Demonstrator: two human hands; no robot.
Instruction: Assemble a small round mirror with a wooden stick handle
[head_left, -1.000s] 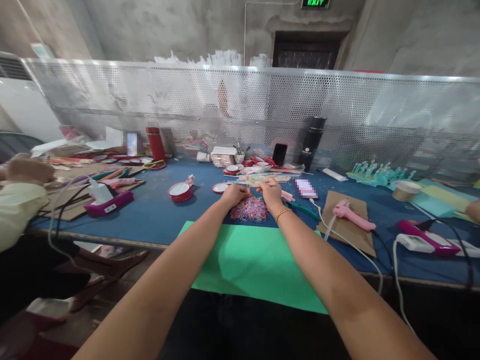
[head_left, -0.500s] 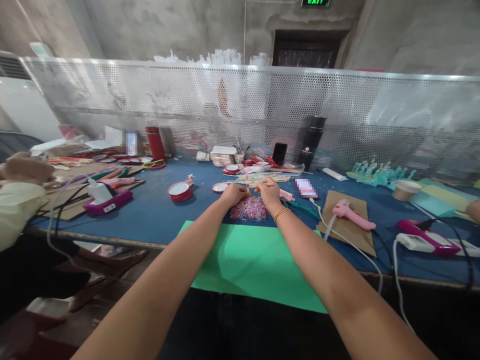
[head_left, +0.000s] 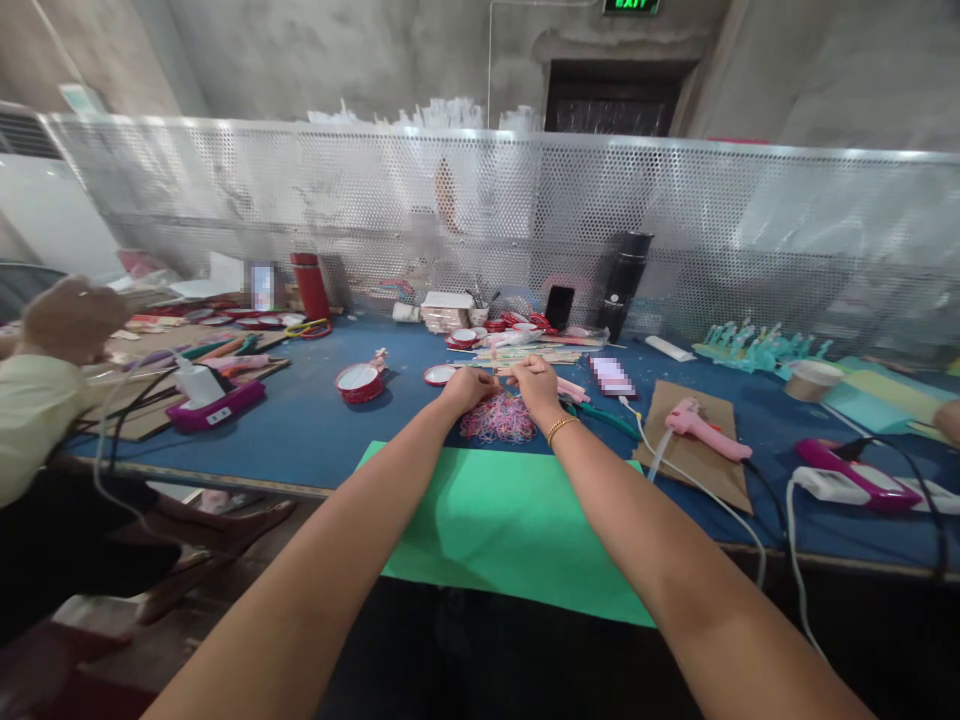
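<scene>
My left hand (head_left: pixel 472 388) and my right hand (head_left: pixel 535 382) meet closely above a tangled heap of small multicoloured rubber bands (head_left: pixel 499 418). The fingers of both hands are pinched together. A thin pale strip (head_left: pixel 495 357) shows upright at my left fingertips, though its kind is too small to make out. What the right fingers hold is also too small to name. Below the heap, a bright green sheet (head_left: pixel 502 530) hangs over the table's front edge, under my forearms.
A red tape roll (head_left: pixel 358 383) stands left of my hands. To the right lie a phone (head_left: pixel 611 376), green-handled pliers (head_left: pixel 611 418) and a pink glue gun (head_left: pixel 705 430) on cardboard (head_left: pixel 726 405). A black bottle (head_left: pixel 625 287) stands behind. A co-worker's hand (head_left: pixel 71 318) is at far left.
My hands stay almost in place over the rubber bands, with only slight finger movement. At the far left, the co-worker's hand has risen and moved right.
</scene>
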